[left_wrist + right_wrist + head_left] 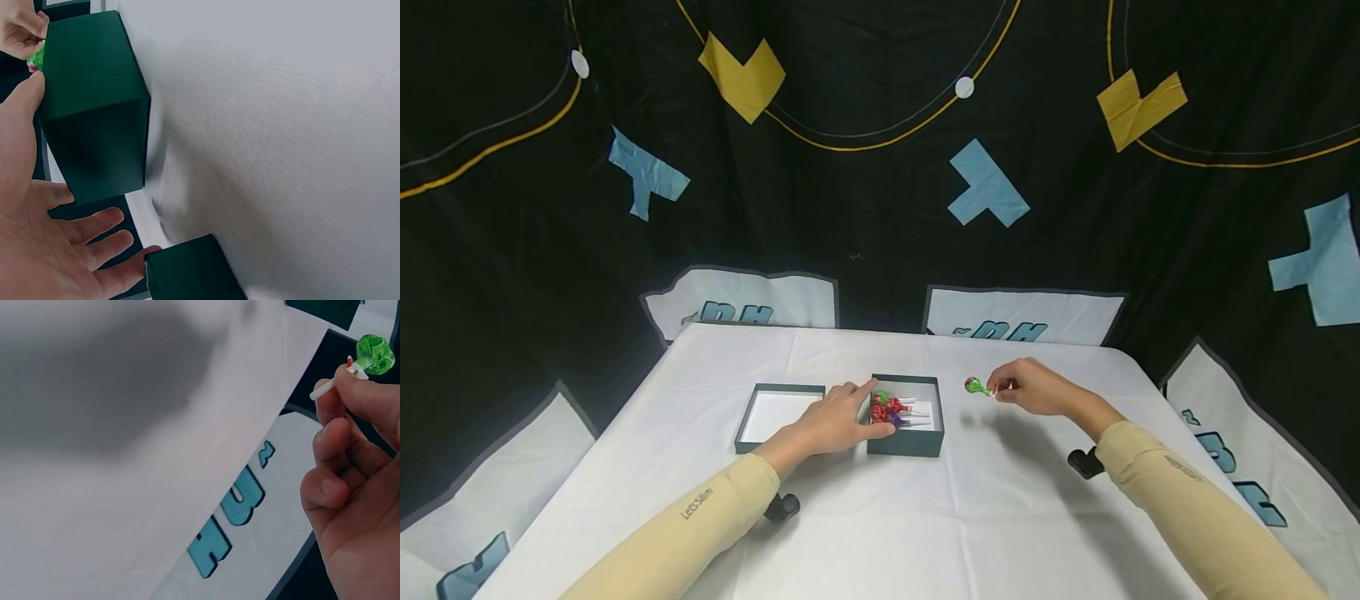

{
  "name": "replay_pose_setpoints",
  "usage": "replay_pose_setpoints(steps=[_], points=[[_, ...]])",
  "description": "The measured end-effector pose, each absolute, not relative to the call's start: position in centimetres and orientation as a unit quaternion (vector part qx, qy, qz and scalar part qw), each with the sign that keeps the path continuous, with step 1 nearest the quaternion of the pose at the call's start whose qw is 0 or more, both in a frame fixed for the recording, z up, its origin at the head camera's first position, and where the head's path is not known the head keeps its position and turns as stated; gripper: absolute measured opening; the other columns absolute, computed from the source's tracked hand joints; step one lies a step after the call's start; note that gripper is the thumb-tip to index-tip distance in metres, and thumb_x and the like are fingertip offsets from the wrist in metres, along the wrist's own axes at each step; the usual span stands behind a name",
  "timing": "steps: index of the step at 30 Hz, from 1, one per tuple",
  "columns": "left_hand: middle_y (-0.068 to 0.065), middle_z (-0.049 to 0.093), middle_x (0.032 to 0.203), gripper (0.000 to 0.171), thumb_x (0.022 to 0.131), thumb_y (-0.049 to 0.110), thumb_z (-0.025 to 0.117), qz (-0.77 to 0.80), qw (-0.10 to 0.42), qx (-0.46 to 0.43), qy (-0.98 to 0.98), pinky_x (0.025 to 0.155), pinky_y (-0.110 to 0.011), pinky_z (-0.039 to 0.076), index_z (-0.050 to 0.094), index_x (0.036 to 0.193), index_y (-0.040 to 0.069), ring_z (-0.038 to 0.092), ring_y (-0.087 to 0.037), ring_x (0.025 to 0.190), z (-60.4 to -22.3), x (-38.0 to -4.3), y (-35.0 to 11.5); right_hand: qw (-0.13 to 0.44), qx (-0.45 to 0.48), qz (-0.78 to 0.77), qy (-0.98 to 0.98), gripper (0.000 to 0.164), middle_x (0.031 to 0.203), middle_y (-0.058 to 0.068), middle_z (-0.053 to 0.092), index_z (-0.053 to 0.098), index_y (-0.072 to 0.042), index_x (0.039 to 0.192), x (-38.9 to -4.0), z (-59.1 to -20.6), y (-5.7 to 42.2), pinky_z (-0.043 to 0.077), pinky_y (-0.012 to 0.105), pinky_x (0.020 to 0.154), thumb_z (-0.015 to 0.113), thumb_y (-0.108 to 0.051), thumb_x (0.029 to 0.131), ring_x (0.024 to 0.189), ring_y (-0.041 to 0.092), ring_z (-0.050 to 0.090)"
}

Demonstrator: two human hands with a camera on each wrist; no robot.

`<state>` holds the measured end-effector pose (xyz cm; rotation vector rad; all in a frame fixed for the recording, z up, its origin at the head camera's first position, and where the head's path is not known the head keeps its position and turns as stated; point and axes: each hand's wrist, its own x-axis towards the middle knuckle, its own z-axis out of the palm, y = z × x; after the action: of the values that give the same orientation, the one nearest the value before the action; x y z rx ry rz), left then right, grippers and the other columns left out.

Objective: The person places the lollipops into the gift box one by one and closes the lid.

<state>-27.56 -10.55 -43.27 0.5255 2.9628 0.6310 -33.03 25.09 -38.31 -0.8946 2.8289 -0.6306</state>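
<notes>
A lollipop in a green wrapper (974, 385) is held up by my right hand (1032, 387), right of the box. Thumb and forefinger pinch its white stick (324, 389); the wrapped head (375, 354) points away from the palm. My left hand (831, 421) rests against the left side of a dark green box (906, 443), fingers spread, thumb over its near rim and forefinger at the far left corner. Inside lie several wrapped lollipops (895, 405), red, green and purple, their sticks pointing right. The left hand partly hides the box's left side.
Left of the box lies a shallow dark green tray or lid (769, 415) with a white inside, partly behind the left hand. Both stand on a white-covered table (880, 533). A black curtain (865, 225) with taped decorations hangs behind.
</notes>
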Motion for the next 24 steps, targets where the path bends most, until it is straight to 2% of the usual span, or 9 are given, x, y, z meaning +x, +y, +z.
replay_pose_setpoints(steps=[17,24], points=[[-0.019,0.048,0.149,0.098,0.084,0.075,0.061,0.206,0.035,0.17,0.963,0.104,-0.059,0.046,0.033,0.159,0.018,0.048,-0.034,0.135,-43.2,-27.5,-10.5,0.059,-0.293,-0.172,0.939,0.013,0.085,-0.003,0.072,0.076,-0.015,0.094,-34.2,-37.1,20.7,0.051,0.029,0.069,0.071,-0.003,0.091,0.073,0.013,0.058],[-0.019,0.048,0.15,0.097,0.085,0.073,0.062,0.208,0.035,0.167,0.963,0.104,-0.06,0.046,0.033,0.159,0.018,0.048,-0.034,0.136,-43.2,-27.4,-10.5,0.073,-0.302,-0.157,0.937,0.014,0.091,0.002,0.074,0.076,-0.016,0.096,-34.5,-36.6,18.8,0.052,0.029,0.072,0.07,-0.004,0.093,0.077,0.014,0.058]])
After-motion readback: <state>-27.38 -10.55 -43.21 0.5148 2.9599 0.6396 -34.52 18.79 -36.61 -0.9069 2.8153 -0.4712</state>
